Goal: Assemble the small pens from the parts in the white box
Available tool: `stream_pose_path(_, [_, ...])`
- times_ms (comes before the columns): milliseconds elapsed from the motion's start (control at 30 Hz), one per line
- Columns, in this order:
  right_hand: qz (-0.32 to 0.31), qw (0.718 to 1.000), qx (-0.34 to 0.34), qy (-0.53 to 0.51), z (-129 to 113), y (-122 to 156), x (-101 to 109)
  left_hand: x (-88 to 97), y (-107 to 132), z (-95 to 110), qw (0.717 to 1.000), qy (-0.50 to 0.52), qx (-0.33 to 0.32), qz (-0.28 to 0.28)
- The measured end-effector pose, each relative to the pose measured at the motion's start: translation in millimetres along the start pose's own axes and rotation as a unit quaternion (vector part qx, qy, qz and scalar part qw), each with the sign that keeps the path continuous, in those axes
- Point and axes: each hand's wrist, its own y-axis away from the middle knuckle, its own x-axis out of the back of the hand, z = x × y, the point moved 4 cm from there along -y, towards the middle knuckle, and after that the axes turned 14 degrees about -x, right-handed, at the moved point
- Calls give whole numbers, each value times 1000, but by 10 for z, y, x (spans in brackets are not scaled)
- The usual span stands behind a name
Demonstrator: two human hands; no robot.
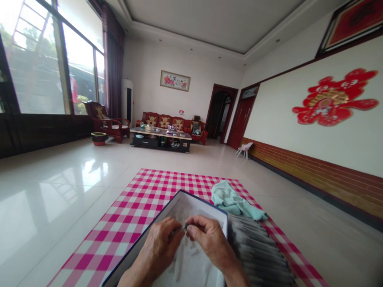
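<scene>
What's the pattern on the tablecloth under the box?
Pink-and-white checks; the tablecloth shows best in the head view.

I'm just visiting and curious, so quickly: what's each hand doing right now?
Left hand: closed, apparently pinching a small dark item, too blurred to identify.
Right hand: closed, pinching the same item.

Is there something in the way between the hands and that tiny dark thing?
Nothing visible is in the way: the left hand and right hand both have fingertips at the small dark thing, over the box.
</scene>
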Motion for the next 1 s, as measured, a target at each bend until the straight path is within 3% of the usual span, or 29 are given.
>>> stream_pose_path(167, [-19, 997, 20, 72, -95, 52, 30, 24, -8, 60, 1000, 7, -16, -17])
stream_pose_path(333, [114, 963, 114, 217, -144, 60, -68, 11, -1, 80, 1000, -7, -16, -21])
stream_pose_path(433, [172, 950, 113, 236, -73, 14, -132, -14, 6, 52, 999, -14, -6, -28])
stream_pose_path(600, [102, 974, 76, 187, -76, 32, -121, -19, 14, -6, 999, -25, 13, -34])
stream_pose_path(767, [62, 972, 94, 207, -152, 75, -61, -31, 26, -43, 999, -22, 27, -32])
stream_pose_path(867, [70, 965, 122, 221, -86, 15, -92, -68, 35, -39, 999, -20, 20, -40])
stream_pose_path(1000, [126, 963, 119, 206, 55, -71, -148, -106, 50, -33, 998, -27, 11, -52])
